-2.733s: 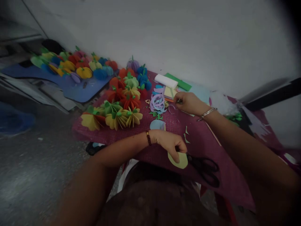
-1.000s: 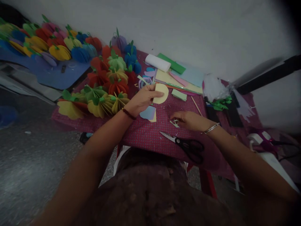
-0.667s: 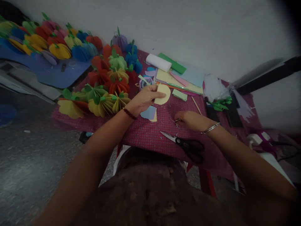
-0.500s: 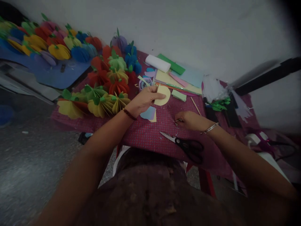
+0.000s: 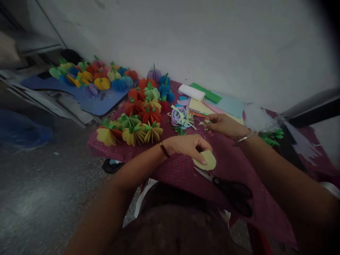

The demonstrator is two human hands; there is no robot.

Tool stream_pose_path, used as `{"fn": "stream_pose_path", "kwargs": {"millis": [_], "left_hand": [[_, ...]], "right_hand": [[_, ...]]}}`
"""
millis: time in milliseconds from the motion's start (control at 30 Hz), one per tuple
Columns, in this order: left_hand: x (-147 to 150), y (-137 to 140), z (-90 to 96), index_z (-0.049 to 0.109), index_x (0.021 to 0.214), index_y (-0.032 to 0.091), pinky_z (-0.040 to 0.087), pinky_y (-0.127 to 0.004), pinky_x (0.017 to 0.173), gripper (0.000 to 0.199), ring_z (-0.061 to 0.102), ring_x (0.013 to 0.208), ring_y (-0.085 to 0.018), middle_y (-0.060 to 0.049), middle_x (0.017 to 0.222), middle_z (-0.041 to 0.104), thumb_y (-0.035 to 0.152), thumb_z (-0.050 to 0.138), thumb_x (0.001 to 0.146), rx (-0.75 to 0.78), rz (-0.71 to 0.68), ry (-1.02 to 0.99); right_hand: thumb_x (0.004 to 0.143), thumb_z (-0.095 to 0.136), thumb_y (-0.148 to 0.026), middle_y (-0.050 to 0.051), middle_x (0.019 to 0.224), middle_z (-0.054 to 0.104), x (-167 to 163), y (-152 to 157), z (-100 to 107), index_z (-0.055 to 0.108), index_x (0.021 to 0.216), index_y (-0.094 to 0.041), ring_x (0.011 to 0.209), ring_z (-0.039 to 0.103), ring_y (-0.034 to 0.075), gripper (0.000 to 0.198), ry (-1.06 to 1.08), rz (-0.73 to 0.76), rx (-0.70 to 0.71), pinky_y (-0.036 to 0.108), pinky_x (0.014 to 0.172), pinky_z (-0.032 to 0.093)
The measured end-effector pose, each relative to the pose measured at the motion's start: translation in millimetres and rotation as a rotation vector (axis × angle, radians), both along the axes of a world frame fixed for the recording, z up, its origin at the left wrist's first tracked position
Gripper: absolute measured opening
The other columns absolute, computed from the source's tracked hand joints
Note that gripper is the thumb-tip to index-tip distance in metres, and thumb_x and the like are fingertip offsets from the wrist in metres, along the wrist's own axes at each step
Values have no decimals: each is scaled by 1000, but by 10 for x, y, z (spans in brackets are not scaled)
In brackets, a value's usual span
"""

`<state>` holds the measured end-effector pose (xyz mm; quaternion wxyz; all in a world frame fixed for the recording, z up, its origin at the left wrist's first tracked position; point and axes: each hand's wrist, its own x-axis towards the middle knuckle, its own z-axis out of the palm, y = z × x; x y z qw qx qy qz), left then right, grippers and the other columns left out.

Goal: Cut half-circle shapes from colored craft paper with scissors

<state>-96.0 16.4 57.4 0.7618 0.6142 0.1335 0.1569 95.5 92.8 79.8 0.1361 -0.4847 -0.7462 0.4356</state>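
Yellow paper [image 5: 209, 160] in left hand [image 5: 190, 145]

Pale yellow paper disc [image 5: 209, 161], black-handled scissors [image 5: 216, 181], maroon checked cloth [image 5: 174, 170], white roll [image 5: 191, 92]

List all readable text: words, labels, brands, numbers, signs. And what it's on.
None legible.
Pale yellow paper in the left hand: no lettering seen.
White roll: no lettering seen.
Scissors: too dark and blurred to tell whether they're marked.
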Motion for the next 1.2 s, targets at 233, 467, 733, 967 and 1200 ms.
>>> {"fn": "stream_pose_path", "kwargs": {"millis": [233,467,733,967,1200], "left_hand": [[97,169,-228,72,79,13,50,-24,69,42,64,66,-10,-2,75,72,35,94,50,-246,614,-308],[181,267,-316,75,85,16,50,-30,85,37,67,83,-14,-3,89,75,29,91,55,-324,946,-502],[233,281,-411,72,78,17,47,-29,84,32,64,82,-13,0,79,71,31,91,57,-184,1013,-479],[110,217,-229,65,96,20,51,-25,75,25,64,86,-11,-2,102,68,34,77,78,-182,1124,-413],[100,194,-199,63,87,18,50,-21,67,13,61,71,-8,1,78,64,18,71,76,-252,1126,-258]], "right_hand": [[81,68,-30,10,115,68,-466,138,138,64,112,-18,87,68,21,33,111,-90,414,36,76,59],[81,74,-55,-1,78,62,-325,-331,-129,63,81,-23,68,60,12,33,733,-339,142,28,68,53],[58,92,-48,-3,76,66,-388,-567,-476,66,74,-23,71,58,13,40,798,-389,47,29,73,50],[64,85,-31,-2,76,66,373,-287,-254,63,72,-24,66,59,13,25,777,-591,181,28,66,52],[67,75,-14,-3,58,58,1121,53,-188,57,59,-21,52,50,9,21,457,-763,52,21,51,45]]}}
